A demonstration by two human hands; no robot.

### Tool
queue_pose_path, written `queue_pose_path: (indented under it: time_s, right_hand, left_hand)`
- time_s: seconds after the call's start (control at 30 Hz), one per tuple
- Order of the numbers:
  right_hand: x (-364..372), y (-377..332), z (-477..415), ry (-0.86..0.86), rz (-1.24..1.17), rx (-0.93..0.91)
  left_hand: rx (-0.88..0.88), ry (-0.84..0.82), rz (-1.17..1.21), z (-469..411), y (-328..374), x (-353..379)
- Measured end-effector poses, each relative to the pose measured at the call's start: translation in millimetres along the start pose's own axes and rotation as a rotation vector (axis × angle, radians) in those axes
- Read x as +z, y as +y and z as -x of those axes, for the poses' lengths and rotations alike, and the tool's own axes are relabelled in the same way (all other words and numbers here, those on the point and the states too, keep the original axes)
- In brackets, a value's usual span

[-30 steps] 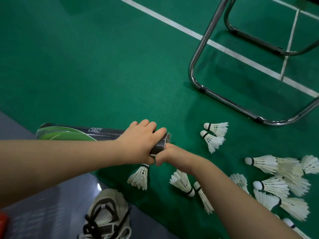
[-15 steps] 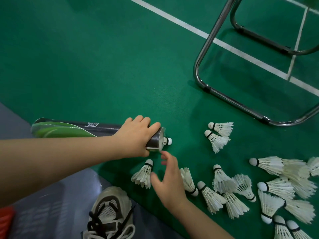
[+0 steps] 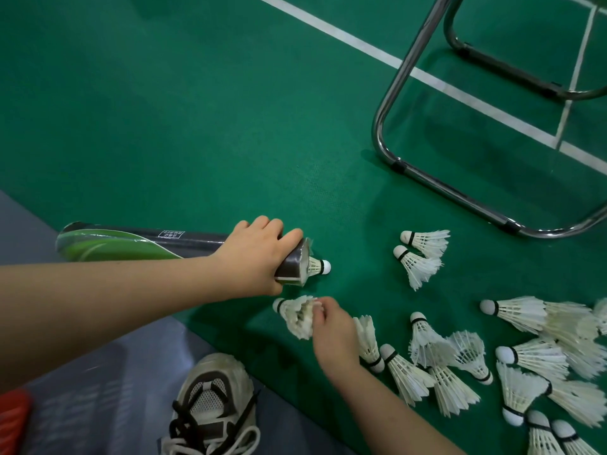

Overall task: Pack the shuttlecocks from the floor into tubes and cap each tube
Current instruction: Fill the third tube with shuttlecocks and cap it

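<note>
A black and green shuttlecock tube [image 3: 138, 245] lies on the green floor. My left hand [image 3: 256, 257] grips it close to its open right end. The cork tip of a packed shuttlecock [image 3: 320, 266] sticks out of that opening. Just below the opening, my right hand [image 3: 331, 333] pinches the feathers of a white shuttlecock [image 3: 294, 315] that lies with its cork to the left. Several loose white shuttlecocks [image 3: 423, 353] are scattered on the floor to the right, and two more shuttlecocks [image 3: 422, 252] lie apart, above them.
A chrome tubular chair frame [image 3: 437, 182] stands at the upper right, across white court lines [image 3: 423, 75]. A white and brown sneaker [image 3: 210, 402] sits on the grey floor at the bottom, and a red object [image 3: 11, 418] shows at the lower left edge.
My right hand left the tube's mouth, dropped down and took hold of a shuttlecock below it. A cork tip now shows at the opening. My left hand kept its grip on the tube.
</note>
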State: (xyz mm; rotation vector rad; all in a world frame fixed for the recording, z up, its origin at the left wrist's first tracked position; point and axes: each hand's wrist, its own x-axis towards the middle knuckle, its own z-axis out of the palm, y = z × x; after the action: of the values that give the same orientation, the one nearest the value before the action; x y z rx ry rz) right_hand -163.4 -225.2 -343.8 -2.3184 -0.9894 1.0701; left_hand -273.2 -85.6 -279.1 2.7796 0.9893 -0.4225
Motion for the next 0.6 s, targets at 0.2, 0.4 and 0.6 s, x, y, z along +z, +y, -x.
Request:
queue_pose_path:
  time_s: [0.2, 0.4, 0.6]
  right_hand:
    - [-46, -5, -26, 0.154, -0.343, 0.074]
    - [-59, -26, -30, -0.088, -0.699, 0.105]
    - [-45, -49, -34, -0.024, -0.289, 0.045]
  left_hand:
    - [-0.019, 0.017, -0.001, -2, -4, -3]
    - [-0.001, 0.033, 0.017, 1, 2, -8]
    - [0.056, 0.047, 0.026, 5, 19, -14]
